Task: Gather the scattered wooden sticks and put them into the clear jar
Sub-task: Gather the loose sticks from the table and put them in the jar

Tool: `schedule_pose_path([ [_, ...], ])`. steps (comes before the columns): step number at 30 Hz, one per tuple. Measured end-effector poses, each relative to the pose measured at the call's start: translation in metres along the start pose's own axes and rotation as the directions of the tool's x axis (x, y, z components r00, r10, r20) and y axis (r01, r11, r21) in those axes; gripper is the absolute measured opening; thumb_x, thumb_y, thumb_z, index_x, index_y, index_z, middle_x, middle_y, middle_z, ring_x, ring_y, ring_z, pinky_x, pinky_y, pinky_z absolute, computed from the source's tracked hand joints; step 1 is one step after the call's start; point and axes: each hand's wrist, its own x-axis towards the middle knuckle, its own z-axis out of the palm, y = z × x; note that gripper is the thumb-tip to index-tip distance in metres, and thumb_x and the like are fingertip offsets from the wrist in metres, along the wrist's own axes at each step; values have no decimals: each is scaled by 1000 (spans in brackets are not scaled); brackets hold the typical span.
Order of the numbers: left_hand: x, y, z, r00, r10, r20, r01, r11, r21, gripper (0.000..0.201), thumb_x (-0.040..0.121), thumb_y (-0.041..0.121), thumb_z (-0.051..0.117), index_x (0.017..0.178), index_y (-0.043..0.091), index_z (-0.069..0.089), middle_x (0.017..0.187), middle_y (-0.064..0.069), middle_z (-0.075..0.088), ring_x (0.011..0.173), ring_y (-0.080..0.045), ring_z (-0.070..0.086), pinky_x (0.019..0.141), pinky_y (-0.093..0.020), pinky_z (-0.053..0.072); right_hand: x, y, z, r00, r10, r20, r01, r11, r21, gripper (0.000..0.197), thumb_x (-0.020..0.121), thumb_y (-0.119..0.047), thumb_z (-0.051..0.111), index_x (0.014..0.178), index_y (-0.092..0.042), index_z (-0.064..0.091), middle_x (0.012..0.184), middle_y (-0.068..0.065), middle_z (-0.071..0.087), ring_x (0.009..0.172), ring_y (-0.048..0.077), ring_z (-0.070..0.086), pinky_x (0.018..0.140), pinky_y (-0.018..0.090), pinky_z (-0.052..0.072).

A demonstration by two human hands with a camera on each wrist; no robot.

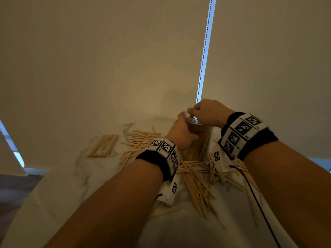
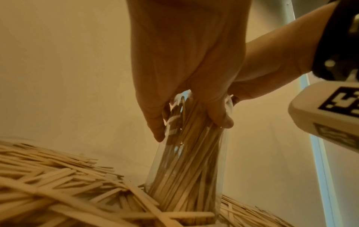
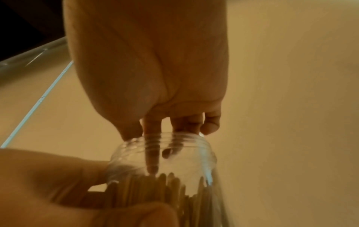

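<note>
The clear jar (image 1: 200, 140) stands upright on the table among scattered wooden sticks (image 1: 197, 178), and it is packed with upright sticks (image 2: 184, 169). My left hand (image 1: 180, 134) grips the jar around its upper body, thumb and fingers wrapped on the wall (image 2: 194, 107). My right hand (image 1: 206, 111) hovers over the threaded mouth (image 3: 174, 147), its fingers (image 3: 151, 130) pointing straight down into the opening, above the stick tips (image 3: 155, 184). I see no stick held in those fingers.
A flat packet of sticks (image 1: 103, 145) lies to the left on the marble table (image 1: 59, 194). Loose sticks spread left, right and in front of the jar. A wall with a blind and bead chain (image 1: 204, 51) rises just behind.
</note>
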Motion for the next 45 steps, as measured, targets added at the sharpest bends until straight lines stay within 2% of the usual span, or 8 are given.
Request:
schedule_pose_path([
  [7,-35,9,-35,984,-134,120,68,895,441,92,80,52,77,148,6,35,146,-11,48,129,-28,50,102,-36,43,-60,-13,-6,952,7,-308,38,990,139,40,96,-38,47,64,-16,56,77,7,64,72,25,58,61,25,34],
  [12,-82,3,-81,927,-305,217,53,681,730,67,80,67,66,97,2,66,96,-7,67,87,-25,64,73,-32,47,-103,-16,22,999,33,43,-31,998,-48,41,96,-49,44,84,-15,63,90,8,68,81,26,62,67,29,42],
  [18,-147,-14,-106,869,-478,127,9,273,962,75,94,74,27,85,8,61,81,-5,56,82,-23,54,85,-35,46,-137,-22,39,807,277,522,-85,929,-361,85,89,-79,29,123,-9,64,129,10,62,116,25,59,93,33,45],
  [22,-162,-24,-101,841,-509,183,22,371,928,73,90,77,34,77,8,55,76,-4,50,66,-17,46,64,-29,40,-141,-36,48,799,245,549,-76,947,-313,80,87,-76,42,126,-8,62,128,11,62,112,26,59,86,33,45],
  [27,-173,-15,-79,878,-418,235,-10,474,880,56,95,52,56,131,9,52,131,-16,44,108,-33,54,90,-42,47,-145,-56,52,803,163,573,12,957,-289,56,95,-55,51,125,-10,63,125,9,62,111,26,60,89,33,48],
  [33,-194,-3,-60,888,-431,159,76,477,875,82,77,75,62,131,15,51,134,-17,34,116,-37,47,94,-45,44,-157,-67,48,803,114,584,78,953,-293,40,101,-33,50,126,-4,63,127,14,62,102,26,59,93,34,49],
  [41,-197,17,-58,908,-320,271,-86,490,868,36,87,35,76,98,1,69,71,-6,56,94,-27,68,73,-31,51,-178,-65,40,787,111,607,139,927,-348,46,94,-40,62,128,-9,62,121,9,60,106,26,59,95,34,49],
  [45,-198,19,-55,895,-348,278,-85,480,873,39,92,29,70,118,0,68,110,-12,68,113,-27,64,90,-32,51,-187,-65,36,795,92,600,159,922,-352,50,99,-35,55,138,-4,53,137,14,54,115,29,55,96,36,45],
])
